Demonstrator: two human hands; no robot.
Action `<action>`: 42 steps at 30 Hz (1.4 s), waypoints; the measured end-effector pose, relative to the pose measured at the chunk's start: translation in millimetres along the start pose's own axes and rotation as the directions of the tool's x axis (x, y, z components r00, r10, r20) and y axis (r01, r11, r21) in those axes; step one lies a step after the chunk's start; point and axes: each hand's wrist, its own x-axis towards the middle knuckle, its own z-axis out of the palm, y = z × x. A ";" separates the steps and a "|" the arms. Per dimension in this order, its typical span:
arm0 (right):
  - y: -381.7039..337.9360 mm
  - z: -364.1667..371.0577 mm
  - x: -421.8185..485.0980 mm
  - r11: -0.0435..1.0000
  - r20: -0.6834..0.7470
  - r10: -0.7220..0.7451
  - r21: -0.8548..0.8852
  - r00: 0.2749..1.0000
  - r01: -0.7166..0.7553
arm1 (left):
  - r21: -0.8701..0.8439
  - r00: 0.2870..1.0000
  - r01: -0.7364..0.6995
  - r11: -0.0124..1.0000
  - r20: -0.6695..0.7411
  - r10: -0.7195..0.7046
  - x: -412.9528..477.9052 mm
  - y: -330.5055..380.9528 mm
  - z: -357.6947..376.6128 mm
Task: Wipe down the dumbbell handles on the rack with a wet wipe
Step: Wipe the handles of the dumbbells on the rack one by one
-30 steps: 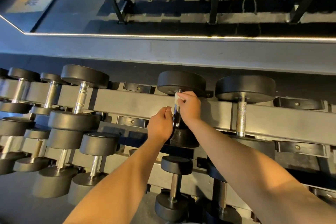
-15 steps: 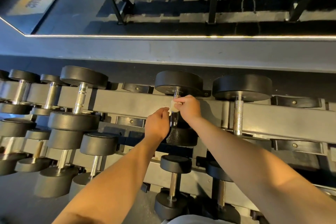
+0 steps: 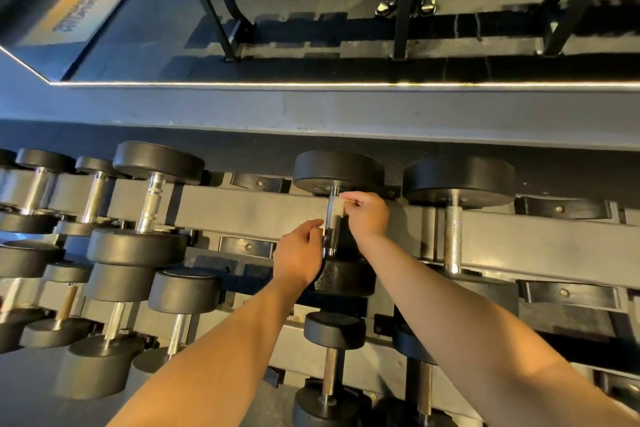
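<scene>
**A:** How far along is the wiping?

**B:** Mid-job, I'd judge. In the head view the right hand [image 3: 367,215] pinches the wet wipe [image 3: 341,209] against the top of one dumbbell handle [image 3: 331,232], just under its far weight head. That dumbbell sits on the top tier of the rack [image 3: 242,215], near the middle.

**A:** And the left hand?

**B:** The left hand [image 3: 299,253] is just beside the lower part of the handle, fingers curled. Whether they grasp the bar or an end of the wipe, I cannot tell.

**A:** What's left?

**B:** Probably plenty: the knurled handle [image 3: 453,236] toward the rack's right end, the chrome handles [image 3: 152,204] toward its left end, and the lower-tier dumbbells [image 3: 330,374]. Nothing shows whether any of them has been wiped.

**A:** Any change from half a second ago?

**B:** The left hand has dropped slightly, so more bare chrome shows between the hands. The wipe remains at the top.
</scene>
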 end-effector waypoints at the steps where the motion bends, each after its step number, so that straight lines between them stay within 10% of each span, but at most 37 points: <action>1: -3.5 3.8 1.0 1.000 0.012 -0.007 0.004 1.000 0.007 | -0.004 1.000 0.000 1.000 0.001 0.000 0.0 0.6 -0.7; 8: 17.1 -6.5 -29.4 0.998 0.267 0.007 -0.056 0.964 0.008 | -0.008 1.000 0.008 1.000 -0.001 -0.008 -0.9 0.1 -0.8; 14: -14.2 2.4 -12.5 0.993 0.022 -0.114 -0.017 0.993 0.114 | -0.030 1.000 0.014 0.999 0.006 -0.014 1.3 -3.4 0.9; 30: -5.5 9.7 -25.4 0.944 0.369 -0.174 -0.202 0.913 0.262 | 0.000 1.000 -0.012 1.000 -0.025 0.012 3.4 -6.5 4.6; 42: 4.7 -1.8 -23.3 0.977 0.210 -0.179 -0.077 0.961 0.199 | -0.013 1.000 0.006 1.000 -0.012 -0.006 5.7 -9.3 5.0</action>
